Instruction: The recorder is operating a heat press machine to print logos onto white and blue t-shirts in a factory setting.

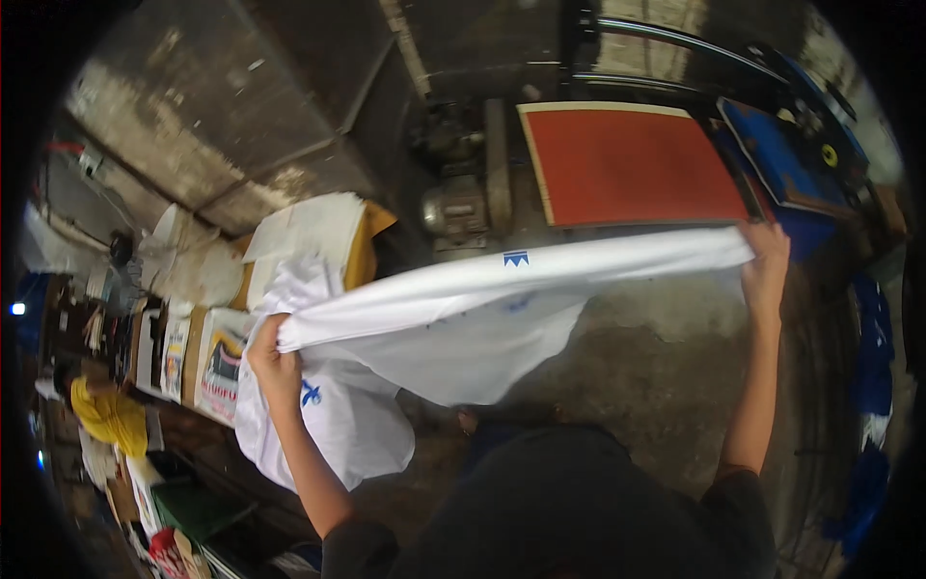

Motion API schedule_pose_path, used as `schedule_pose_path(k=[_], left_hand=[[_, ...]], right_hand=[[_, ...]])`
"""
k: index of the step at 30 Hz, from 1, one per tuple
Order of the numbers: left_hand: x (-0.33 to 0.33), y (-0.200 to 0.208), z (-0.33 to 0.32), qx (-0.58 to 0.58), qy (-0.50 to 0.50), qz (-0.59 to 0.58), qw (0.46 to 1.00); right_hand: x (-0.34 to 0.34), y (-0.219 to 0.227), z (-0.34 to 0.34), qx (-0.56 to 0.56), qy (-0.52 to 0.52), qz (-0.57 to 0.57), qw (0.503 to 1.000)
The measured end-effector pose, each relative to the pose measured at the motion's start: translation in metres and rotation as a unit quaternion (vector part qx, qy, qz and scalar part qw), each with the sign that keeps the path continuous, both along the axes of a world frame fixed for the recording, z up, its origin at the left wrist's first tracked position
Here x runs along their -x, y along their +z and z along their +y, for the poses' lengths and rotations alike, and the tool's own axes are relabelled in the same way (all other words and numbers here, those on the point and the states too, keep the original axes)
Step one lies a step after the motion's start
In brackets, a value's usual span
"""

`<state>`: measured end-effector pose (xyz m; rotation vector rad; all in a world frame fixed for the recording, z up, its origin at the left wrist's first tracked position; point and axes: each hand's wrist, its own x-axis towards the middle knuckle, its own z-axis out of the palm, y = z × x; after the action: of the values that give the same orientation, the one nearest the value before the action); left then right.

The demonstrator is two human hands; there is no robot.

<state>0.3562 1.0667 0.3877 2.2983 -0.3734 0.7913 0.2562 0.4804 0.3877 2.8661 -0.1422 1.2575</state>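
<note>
A white cloth [453, 343] with small blue printed marks is stretched between my two hands, its upper edge taut and its lower part hanging loose. My left hand [275, 357] is closed on its left end. At the far end, to the right, my right hand [767, 253] grips the other corner. Beneath and beside my left hand lies a heap of white fabric [357, 425] with a blue print. Just beyond my right hand, a flat red-orange panel [637, 159] with a pale border lies on a machine.
A motor [455, 214] stands beyond the cloth. Behind my left hand is a cardboard box [363, 253] topped with white sheets [304, 236]. A blue panel [786, 154] lies at the far right. A person in yellow [106, 415] is at the left.
</note>
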Motion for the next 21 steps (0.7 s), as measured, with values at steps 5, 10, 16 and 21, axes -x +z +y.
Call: schedule_pose_path(k=[5,10,16,21], left_hand=[[-0.036,0.023,-0.089,-0.086,-0.169,0.060,0.980],[-0.071,-0.003,-0.155,0.004,-0.111,0.013,0.994],[-0.128,-0.034,-0.217,0.232,-0.162,0.086,0.955],[-0.179,-0.045,-0.247,0.310,-0.194,0.063,0.929]], right_hand=[[0.044,0.018,-0.095,-0.078,-0.141,-0.044,0.986],[0.055,0.003,-0.138,-0.064,-0.183,-0.146,0.970],[0.032,-0.012,-0.205,-0.331,-0.054,-0.386,0.859],[0.004,0.007,-0.239,-0.258,-0.073,-0.503,0.822]])
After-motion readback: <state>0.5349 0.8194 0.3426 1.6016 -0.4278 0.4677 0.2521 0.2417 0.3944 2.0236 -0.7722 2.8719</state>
